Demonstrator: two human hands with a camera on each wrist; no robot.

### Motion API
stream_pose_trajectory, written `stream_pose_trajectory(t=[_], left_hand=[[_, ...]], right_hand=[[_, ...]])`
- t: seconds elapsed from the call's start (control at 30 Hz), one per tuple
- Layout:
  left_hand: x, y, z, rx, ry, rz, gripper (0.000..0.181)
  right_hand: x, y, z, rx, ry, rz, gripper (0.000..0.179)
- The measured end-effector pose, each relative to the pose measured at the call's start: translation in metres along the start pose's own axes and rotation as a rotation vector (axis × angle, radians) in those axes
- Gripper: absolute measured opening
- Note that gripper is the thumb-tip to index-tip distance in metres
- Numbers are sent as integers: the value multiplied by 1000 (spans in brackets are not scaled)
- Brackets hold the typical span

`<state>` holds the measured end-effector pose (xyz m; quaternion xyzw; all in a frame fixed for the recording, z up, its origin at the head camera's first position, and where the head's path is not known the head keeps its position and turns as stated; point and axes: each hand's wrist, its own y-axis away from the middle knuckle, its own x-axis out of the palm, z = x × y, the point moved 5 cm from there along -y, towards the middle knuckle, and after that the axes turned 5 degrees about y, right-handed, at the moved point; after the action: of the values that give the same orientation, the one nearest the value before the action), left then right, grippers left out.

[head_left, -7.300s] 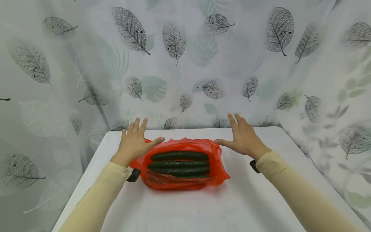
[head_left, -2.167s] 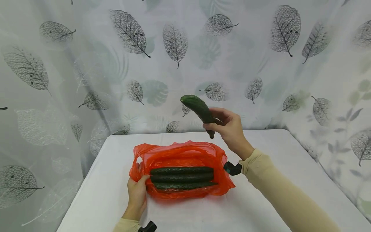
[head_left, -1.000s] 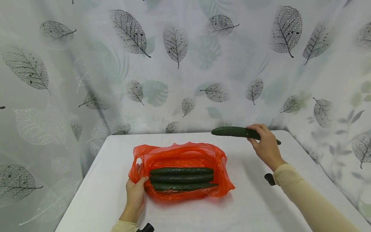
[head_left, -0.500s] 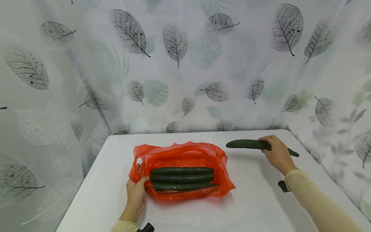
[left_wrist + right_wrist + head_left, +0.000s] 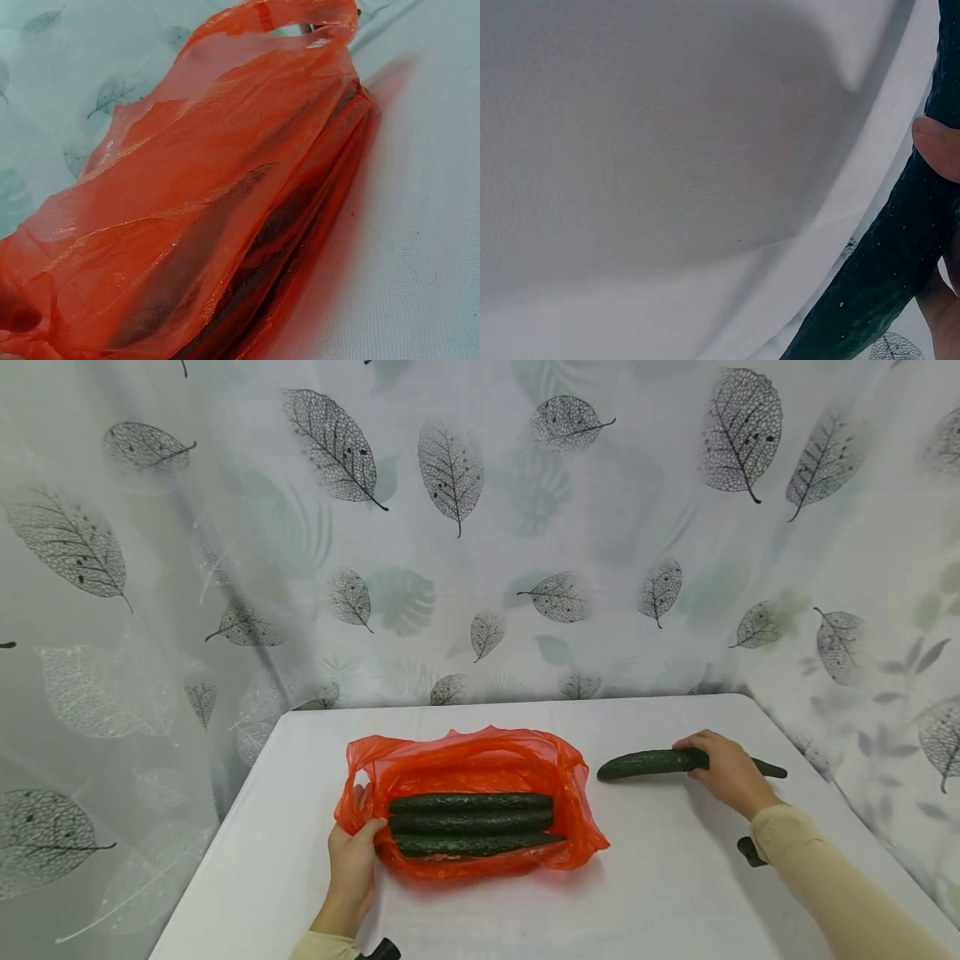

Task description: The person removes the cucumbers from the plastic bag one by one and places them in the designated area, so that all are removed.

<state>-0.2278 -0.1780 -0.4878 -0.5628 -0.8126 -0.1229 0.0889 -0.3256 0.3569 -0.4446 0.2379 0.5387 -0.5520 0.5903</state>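
My right hand holds a dark green cucumber from above, low over the right side of the table. In the right wrist view the thumb lies across that cucumber, with fingers on its other side. A red plastic bag lies open in the middle, with 3 cucumbers side by side inside. My left hand grips the bag's left edge, thumb in front and fingers behind the thin plastic. The left wrist view shows the bag's side, cucumbers dark through it.
A white cloth covers the table. Its back edge meets a hanging leaf-print curtain, which also runs along both sides. A black wrist camera sits under the right wrist and another by the left sleeve.
A cucumber has come out of the bag in my right hand, moved right and been lowered towards the table. The left hand, earlier open above the bag, now grips its edge.
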Motion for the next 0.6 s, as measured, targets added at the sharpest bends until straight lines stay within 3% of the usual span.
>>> stream_pose_trajectory(t=[0.6], left_hand=[[0, 1, 2, -4, -2, -13, 69]], right_hand=[[15, 4, -8, 94, 1, 208, 45]])
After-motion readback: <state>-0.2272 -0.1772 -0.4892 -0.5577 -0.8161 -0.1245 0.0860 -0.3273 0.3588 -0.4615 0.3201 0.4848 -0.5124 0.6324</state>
